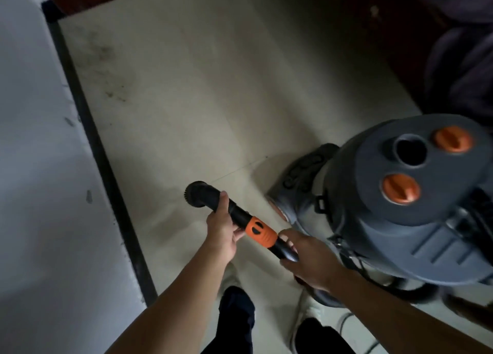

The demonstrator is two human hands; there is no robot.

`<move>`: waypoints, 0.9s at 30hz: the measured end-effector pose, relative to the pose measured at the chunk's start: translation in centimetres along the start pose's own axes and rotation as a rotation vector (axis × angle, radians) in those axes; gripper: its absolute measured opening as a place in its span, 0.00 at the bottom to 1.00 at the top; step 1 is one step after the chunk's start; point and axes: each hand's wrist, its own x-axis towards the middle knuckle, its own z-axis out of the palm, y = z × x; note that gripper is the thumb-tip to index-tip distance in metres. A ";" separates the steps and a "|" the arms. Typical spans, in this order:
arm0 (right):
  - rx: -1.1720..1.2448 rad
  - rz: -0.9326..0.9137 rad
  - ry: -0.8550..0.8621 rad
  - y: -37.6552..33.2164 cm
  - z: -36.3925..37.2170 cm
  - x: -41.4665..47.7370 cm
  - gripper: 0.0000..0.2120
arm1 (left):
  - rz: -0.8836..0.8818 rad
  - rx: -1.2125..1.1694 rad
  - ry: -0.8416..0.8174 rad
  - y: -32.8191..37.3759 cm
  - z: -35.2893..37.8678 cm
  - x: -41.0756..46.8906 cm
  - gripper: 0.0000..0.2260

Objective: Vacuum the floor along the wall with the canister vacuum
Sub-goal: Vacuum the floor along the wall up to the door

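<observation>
A grey canister vacuum (416, 201) with two orange knobs stands on the floor at the right. I hold its black wand with an orange collar (261, 232) above the floor. A round brush nozzle (197, 195) sits at the wand's far end. My left hand (222, 224) grips the wand just behind the nozzle. My right hand (306, 257) grips the wand behind the orange collar. The white wall (40, 166) with a black baseboard (106, 172) runs along the left.
Dust marks the pale tiled floor (106, 68) near the baseboard at the upper left. Dark fabric (461, 68) lies at the upper right. My feet in white shoes (309, 313) stand at the bottom, with a cord on the floor beside them.
</observation>
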 end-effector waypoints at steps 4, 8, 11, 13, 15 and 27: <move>0.058 0.015 0.205 3.1 -4.9 -5.1 0.20 | 0.082 0.002 0.055 -2.1 4.1 -3.2 0.17; 0.070 -0.131 0.407 5.2 -8.4 -11.1 0.12 | 0.156 0.009 0.057 -5.2 8.9 -6.9 0.19; -0.022 -0.147 0.718 8.5 -11.8 -15.2 0.10 | 0.159 0.043 0.054 -8.1 12.7 -10.2 0.20; -0.059 -0.046 0.841 11.9 -14.9 -16.8 0.11 | 0.177 0.076 0.060 -10.1 14.8 -12.1 0.19; -0.077 0.094 0.827 15.4 -17.7 -17.3 0.16 | 0.191 0.106 0.072 -12.0 16.6 -13.6 0.18; -0.327 0.124 0.569 19.5 -17.7 -10.7 0.40 | 0.209 0.159 0.103 -12.7 19.5 -13.6 0.22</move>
